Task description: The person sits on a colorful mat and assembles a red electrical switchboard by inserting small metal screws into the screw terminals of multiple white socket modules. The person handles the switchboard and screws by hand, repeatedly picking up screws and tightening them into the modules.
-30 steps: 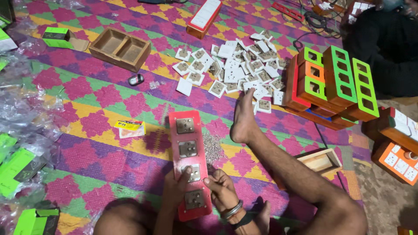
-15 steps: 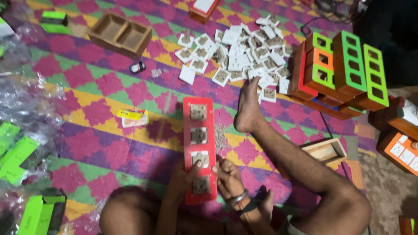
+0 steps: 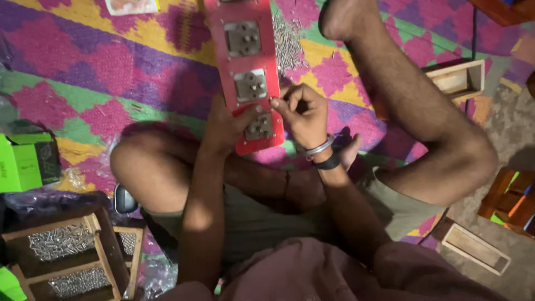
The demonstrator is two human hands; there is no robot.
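Seated view from above, legs folded on a patterned mat (image 3: 83, 72) of purple, pink, yellow and green diamonds. My left hand (image 3: 225, 125) is closed around the lower left edge of a long red panel (image 3: 248, 61), thumb lying across its front near the lowest of three grey socket inserts (image 3: 259, 127); the panel lies lengthwise away from me, its near end propped over my lap and its far end cut off by the top of the frame. My right hand (image 3: 304, 114) is curled, thumb and forefinger pinched together on something very small at the panel's right edge, between the middle and lowest inserts; the pinched item is too small to identify. A metal bangle and a dark band sit on that wrist. A scatter of small silvery screws (image 3: 287, 42) lies on the mat just beside the panel's right edge, near my right foot (image 3: 340, 17). At lower left, a compartmented wooden tray (image 3: 97, 251) holds more screws; a green box (image 3: 19, 161) rests at the left edge. An open wooden box (image 3: 457, 81) stands beyond my right shin.
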